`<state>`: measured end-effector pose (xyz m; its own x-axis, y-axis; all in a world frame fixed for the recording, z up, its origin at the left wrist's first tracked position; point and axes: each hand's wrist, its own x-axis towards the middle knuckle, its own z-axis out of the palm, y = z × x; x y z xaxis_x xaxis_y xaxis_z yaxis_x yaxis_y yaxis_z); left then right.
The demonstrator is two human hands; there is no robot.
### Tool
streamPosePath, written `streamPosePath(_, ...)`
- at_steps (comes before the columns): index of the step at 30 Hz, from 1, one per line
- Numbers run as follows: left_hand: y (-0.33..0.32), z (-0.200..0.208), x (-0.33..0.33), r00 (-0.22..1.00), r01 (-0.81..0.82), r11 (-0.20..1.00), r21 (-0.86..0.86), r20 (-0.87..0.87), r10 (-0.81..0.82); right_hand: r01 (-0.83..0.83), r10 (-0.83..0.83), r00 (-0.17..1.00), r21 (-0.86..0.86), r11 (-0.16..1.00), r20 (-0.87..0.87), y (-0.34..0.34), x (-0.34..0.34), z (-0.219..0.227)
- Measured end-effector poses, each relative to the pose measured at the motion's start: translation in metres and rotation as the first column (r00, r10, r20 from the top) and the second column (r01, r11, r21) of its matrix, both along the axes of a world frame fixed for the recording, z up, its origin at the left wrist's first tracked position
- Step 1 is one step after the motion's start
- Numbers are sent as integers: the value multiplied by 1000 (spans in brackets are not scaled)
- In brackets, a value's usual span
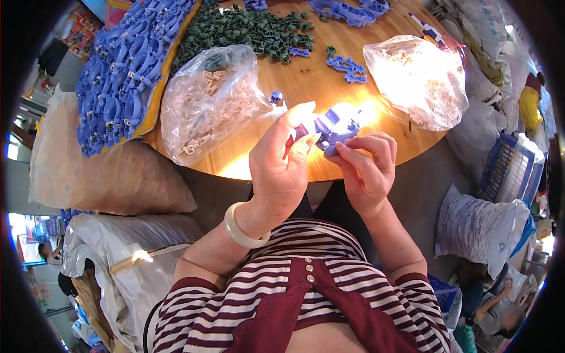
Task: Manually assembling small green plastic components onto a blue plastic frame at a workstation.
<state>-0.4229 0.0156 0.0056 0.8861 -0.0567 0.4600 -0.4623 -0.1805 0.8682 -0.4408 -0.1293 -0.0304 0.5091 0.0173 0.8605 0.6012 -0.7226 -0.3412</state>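
Just above the table's near edge, I hold a blue-purple moulded plastic part (pixel 336 128) with a rounded, ring-like body between both hands. My left hand (pixel 278 160), a pale bangle at its wrist, has thumb and fingers closed on the part's left end. A darker purple bit shows between those fingers; whether it is a separate piece I cannot tell. My right hand (pixel 372 170) pinches the lower right side with thumb and forefinger, its other fingers curled. Bright sunlight washes out some of the part. A small blue piece (pixel 276 97) lies on the table beyond my left hand.
On the round wooden table (pixel 306 79) lie a heap of dark green pieces (pixel 241 32), blue pieces (pixel 347 66), and two clear bags of small pale parts (pixel 215 109) (pixel 416 85). A board (pixel 154 112) of blue parts stands left. Sacks (pixel 479 226) and a blue crate (pixel 500 167) flank the right.
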Motion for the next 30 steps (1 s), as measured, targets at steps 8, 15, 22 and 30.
streamPosePath(8,5,6,6,989,52,993,-107,-130,-66,-33,46,991,105,994,-125,-2,-3,11)
streamPosePath(15,20,2,14,947,168,957,-237,-231,-224,-34,340,831,569,822,-441,-23,13,20)
streamPosePath(22,29,7,18,943,332,941,-66,10,-332,-225,655,621,702,675,-431,-26,18,15)
streamPosePath(30,46,19,19,928,211,871,444,189,-321,-269,271,958,38,962,-88,-28,10,19)
